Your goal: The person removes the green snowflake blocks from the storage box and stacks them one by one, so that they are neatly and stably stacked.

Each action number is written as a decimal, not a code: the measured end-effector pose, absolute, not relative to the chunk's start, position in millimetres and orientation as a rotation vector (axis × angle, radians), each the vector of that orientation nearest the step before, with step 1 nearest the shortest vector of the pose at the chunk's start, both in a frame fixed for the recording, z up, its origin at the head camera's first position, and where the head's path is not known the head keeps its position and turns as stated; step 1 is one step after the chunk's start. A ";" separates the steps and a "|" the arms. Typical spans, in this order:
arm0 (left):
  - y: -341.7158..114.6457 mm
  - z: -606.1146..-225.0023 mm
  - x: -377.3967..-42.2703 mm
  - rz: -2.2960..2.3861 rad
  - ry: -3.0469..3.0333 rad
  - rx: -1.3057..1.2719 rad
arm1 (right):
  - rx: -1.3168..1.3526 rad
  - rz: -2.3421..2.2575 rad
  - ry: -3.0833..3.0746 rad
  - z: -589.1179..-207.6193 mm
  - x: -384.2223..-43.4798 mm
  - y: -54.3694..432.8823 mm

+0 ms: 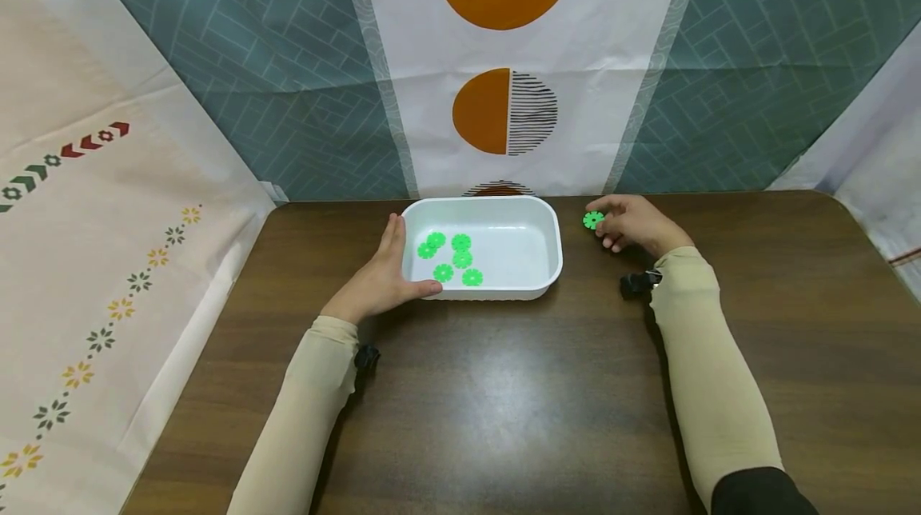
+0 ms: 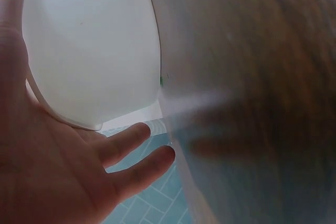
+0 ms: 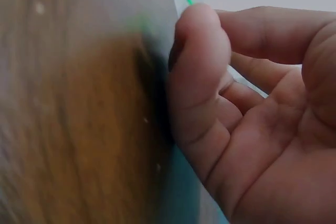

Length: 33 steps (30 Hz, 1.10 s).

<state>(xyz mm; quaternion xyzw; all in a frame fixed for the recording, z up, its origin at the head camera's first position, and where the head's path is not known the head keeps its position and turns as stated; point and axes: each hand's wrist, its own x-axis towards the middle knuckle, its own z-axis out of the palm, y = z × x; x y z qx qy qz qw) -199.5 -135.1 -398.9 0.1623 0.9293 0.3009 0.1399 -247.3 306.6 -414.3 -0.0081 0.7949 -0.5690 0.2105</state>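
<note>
Green notched plastic discs, several of them, lie in the left half of a white tray (image 1: 507,288). My left hand (image 1: 381,275) rests against the tray's left end, its fingers straight along the side and the thumb at the front rim. In the left wrist view, two spread fingers (image 2: 142,171) reach past the tray's white outer wall (image 2: 94,40). To the right of the tray, my right hand (image 1: 635,225) pinches another green notched disc (image 1: 593,220) between thumb and index finger, low over the table. Only a sliver of green shows above the thumb (image 3: 202,40) in the right wrist view.
The brown wooden table (image 1: 504,403) ends at the back against a hanging teal and white cloth (image 1: 288,83). A cream patterned cloth (image 1: 108,259) hangs along the left, and a white cloth (image 1: 881,155) on the right. Dark wrist cameras sit at both cuffs.
</note>
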 end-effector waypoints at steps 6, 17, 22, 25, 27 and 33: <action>-138.0 -401.8 -200.8 0.876 2.692 0.463 | -0.033 -1.524 2.173 -412.5 -244.2 314.3; -138.7 -402.6 -203.5 0.881 2.682 0.435 | -0.011 -1.388 2.178 -407.6 -241.2 319.3; -138.4 -402.8 -203.6 0.887 2.679 0.432 | -0.021 -1.350 2.175 -409.2 -241.7 320.1; -138.3 -402.1 -203.7 0.880 2.681 0.430 | -0.031 -1.341 2.173 -409.6 -241.7 320.7; -138.1 -401.6 -203.9 0.871 2.682 0.428 | -0.043 -1.336 2.170 -409.5 -241.2 321.1; -137.9 -401.7 -205.3 0.864 2.682 0.429 | -0.066 -1.335 2.172 -407.7 -240.6 321.8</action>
